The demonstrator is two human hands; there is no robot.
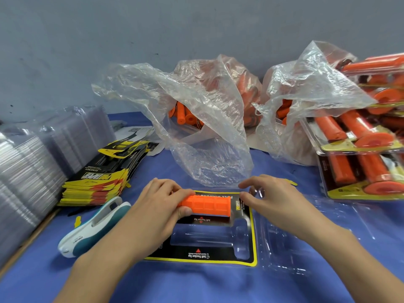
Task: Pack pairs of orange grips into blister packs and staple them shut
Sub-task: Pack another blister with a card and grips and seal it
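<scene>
An open clear blister pack (220, 241) with a black and yellow card inside lies on the blue cloth in front of me. An orange grip (207, 205) rests lengthwise over the pack's far cavity. My left hand (157, 206) holds the grip's left end between thumb and fingers. My right hand (275, 202) hovers at the grip's right end, fingers apart, fingertips close to the pack's edge. The near cavity holds nothing. The pack's clear lid half (290, 243) lies spread open to the right.
A white and teal stapler (94, 226) lies left of the pack. Stacked printed cards (100, 178) and clear blister shells (32, 162) stand at the left. Two plastic bags (203, 119) of orange grips sit behind. Finished packs (363, 149) are piled at the right.
</scene>
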